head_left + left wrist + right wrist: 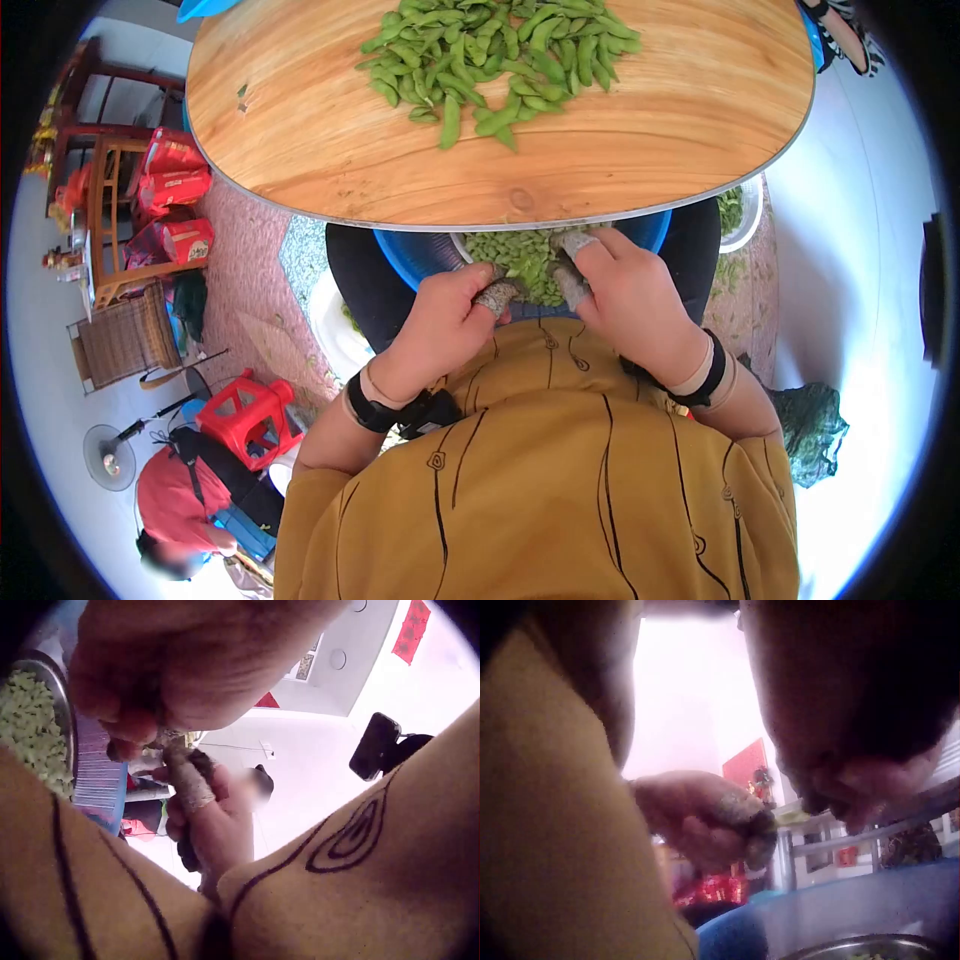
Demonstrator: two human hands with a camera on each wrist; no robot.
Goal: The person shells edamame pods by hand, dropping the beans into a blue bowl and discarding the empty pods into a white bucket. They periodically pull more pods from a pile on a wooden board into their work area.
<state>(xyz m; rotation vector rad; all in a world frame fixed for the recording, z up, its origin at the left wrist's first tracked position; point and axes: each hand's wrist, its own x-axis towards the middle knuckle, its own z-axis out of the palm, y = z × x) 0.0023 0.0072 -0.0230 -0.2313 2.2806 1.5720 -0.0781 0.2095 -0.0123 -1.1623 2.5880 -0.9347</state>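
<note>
Pinching a pod (791, 817) with both left hand (452, 308) and right hand (637, 288), beside beans (507, 246), with more pods (548, 66) on the far table (330, 150).

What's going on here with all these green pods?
A person has both hands over a metal bowl of shelled green beans, which sits inside a blue basin. The left hand and right hand meet at what looks like a green pod. More pods lie piled on the wooden tabletop.
</note>
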